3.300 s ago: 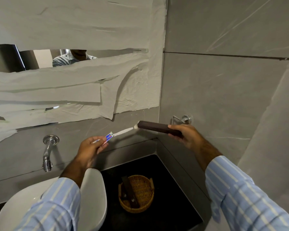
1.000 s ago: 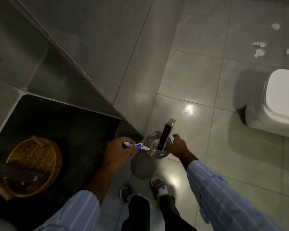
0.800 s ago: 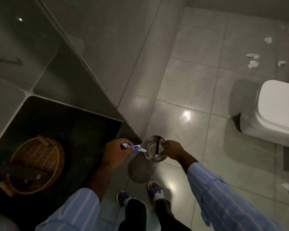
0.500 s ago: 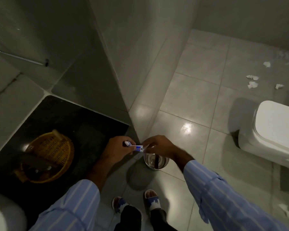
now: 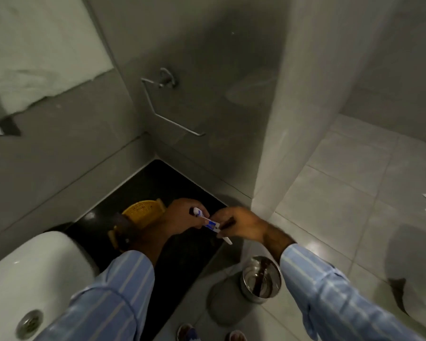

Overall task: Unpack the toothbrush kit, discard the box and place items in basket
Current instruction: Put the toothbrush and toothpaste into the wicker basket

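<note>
Since half a second ago the view has swung up and left: the steel bin [image 5: 260, 279], round and shiny with the dark box [image 5: 260, 276] standing in it, now sits at lower centre, and the right hand [image 5: 241, 227] has come off it to meet the left hand [image 5: 185, 219]. Both hands are closed on the small white-and-blue toothpaste tube [image 5: 210, 223] and slim white toothbrush [image 5: 225, 238] at mid-frame. Behind the left wrist, the woven yellow basket [image 5: 143, 212] rests on the glossy black surface [image 5: 182, 252], a dark item lying across it.
</note>
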Demonstrator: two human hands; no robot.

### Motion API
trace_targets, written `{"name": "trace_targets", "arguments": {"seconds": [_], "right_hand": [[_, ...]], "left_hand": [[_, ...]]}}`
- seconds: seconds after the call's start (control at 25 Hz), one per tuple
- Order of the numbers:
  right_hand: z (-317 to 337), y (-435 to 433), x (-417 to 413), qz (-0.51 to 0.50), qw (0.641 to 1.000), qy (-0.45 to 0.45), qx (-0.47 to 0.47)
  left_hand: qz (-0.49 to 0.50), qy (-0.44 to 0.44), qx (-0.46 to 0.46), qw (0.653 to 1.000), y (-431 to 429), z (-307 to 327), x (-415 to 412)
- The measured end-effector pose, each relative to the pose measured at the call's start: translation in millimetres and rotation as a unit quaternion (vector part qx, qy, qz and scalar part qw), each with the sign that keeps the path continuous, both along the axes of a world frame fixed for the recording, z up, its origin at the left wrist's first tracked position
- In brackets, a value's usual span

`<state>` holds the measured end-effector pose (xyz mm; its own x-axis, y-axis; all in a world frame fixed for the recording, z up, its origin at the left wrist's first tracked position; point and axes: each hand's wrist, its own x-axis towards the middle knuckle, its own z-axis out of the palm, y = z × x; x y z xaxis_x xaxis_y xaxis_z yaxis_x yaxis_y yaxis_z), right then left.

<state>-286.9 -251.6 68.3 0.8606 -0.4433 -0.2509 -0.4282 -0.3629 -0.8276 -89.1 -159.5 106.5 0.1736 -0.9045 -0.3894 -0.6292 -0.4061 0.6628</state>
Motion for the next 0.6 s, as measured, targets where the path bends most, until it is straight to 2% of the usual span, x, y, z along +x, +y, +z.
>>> {"name": "trace_targets", "arguments": {"seconds": [0.28, 0.44, 0.6], "right_hand": [[52, -1, 104, 0.023, 1.000, -0.001, 0.019], [55, 6, 163, 0.019, 1.000, -0.017, 0.017], [38, 7, 216, -0.032, 0.998, -0.030, 0.048]], "left_hand": [[0.071, 0.001, -0.065, 0.995, 30, 58, 84], [0.173, 0.022, -0.113, 0.978, 53, 68, 137], [0.268, 0.033, -0.102, 0.957, 74, 54, 192]]}}
